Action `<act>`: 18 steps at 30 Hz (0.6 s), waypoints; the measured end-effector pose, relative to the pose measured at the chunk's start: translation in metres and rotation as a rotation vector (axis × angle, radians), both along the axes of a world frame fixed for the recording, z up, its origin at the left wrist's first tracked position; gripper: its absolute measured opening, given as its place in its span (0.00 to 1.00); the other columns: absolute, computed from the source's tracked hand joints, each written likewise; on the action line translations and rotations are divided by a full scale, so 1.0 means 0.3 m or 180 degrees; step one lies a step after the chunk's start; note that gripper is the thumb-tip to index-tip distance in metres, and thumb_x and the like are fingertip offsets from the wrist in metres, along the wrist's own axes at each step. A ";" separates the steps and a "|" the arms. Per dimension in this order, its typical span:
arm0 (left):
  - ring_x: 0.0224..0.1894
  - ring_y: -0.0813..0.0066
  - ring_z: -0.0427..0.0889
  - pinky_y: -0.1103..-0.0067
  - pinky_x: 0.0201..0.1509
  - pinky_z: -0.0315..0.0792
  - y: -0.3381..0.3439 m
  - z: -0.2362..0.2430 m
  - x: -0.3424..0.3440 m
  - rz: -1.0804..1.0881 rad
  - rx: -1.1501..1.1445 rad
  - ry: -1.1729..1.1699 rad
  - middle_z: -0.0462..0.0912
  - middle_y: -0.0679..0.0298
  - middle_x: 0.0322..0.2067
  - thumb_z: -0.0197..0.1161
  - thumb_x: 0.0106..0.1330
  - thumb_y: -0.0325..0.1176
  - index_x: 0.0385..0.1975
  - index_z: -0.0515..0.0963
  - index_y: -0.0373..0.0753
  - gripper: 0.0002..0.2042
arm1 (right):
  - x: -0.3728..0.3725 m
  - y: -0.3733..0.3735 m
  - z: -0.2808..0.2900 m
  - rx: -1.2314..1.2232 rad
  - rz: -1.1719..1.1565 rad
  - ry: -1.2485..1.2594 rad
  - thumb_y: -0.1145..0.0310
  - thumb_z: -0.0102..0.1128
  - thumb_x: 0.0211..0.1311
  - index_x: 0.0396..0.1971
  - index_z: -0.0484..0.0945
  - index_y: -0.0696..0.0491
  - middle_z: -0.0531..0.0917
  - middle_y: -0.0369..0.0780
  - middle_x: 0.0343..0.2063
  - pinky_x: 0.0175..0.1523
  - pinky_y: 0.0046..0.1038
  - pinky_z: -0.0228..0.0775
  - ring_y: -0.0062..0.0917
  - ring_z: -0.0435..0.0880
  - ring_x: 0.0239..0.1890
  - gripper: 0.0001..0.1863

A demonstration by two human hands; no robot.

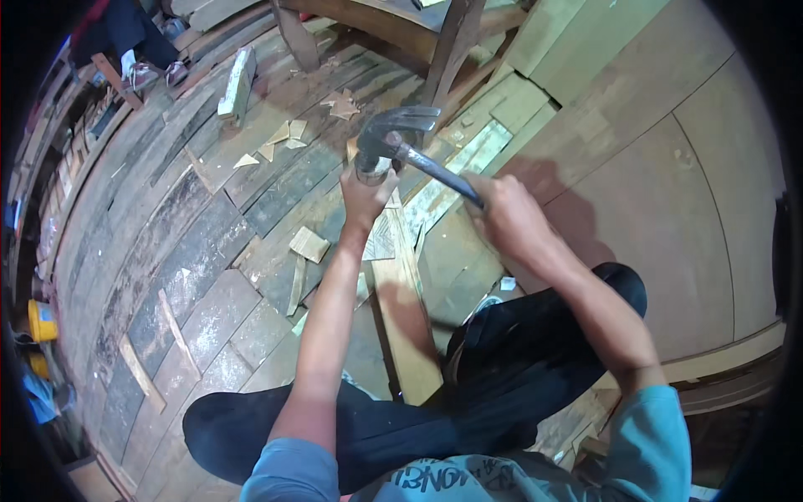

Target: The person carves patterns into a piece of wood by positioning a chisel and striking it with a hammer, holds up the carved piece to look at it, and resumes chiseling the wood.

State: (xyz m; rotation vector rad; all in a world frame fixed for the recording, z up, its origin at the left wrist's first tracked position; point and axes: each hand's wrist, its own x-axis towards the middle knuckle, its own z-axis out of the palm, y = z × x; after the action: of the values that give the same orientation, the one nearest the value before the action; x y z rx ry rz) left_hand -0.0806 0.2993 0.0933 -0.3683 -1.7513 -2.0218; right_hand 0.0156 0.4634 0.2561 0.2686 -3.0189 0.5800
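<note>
My right hand (506,217) is closed round the handle of a claw hammer (431,167). The hammer's head is tilted over my left hand (368,197), whose fingers are closed on an object at the far end of a long wooden plank (401,309); the hammer head hides much of that object, so I cannot make it out, nor whether the hammer touches it. The plank runs toward me between my bent legs, with a pale patterned piece (379,234) lying across it below my left hand.
Wood scraps (309,244) and a short block (237,84) lie on the plank floor (150,217). A wooden bench (376,33) stands ahead, pale panels (661,201) at the right, a yellow bucket (42,320) at the far left. Another person's feet (146,74) show top left.
</note>
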 end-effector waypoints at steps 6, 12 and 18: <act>0.26 0.76 0.79 0.78 0.33 0.73 0.019 0.011 -0.026 -0.0008 -0.0358 -0.0066 0.80 0.63 0.23 0.65 0.45 0.28 0.28 0.76 0.33 0.11 | 0.002 -0.028 0.107 -0.1106 0.0012 0.0313 0.76 0.52 0.53 0.28 0.70 0.59 0.66 0.46 0.14 0.28 0.32 0.62 0.24 0.64 0.18 0.04; 0.22 0.79 0.74 0.78 0.28 0.69 0.038 0.018 -0.011 0.0045 -0.0221 0.0066 0.77 0.68 0.19 0.68 0.48 0.32 0.21 0.76 0.33 0.10 | -0.001 0.004 -0.014 -0.0542 -0.0003 0.0128 0.73 0.52 0.53 0.33 0.73 0.56 0.76 0.53 0.22 0.33 0.45 0.66 0.50 0.76 0.28 0.07; 0.23 0.73 0.78 0.76 0.31 0.71 0.011 0.009 -0.032 0.0043 -0.0334 0.0030 0.79 0.63 0.20 0.67 0.44 0.32 0.24 0.76 0.33 0.11 | 0.006 0.001 0.035 -0.0521 -0.0157 0.0057 0.73 0.53 0.55 0.35 0.74 0.57 0.76 0.50 0.19 0.33 0.39 0.68 0.43 0.78 0.23 0.08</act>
State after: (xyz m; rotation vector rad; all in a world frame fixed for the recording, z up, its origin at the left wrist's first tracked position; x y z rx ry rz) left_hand -0.0903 0.3027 0.0960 -0.3971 -1.8539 -1.9207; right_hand 0.0173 0.4637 0.2665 0.1891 -2.9292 0.8098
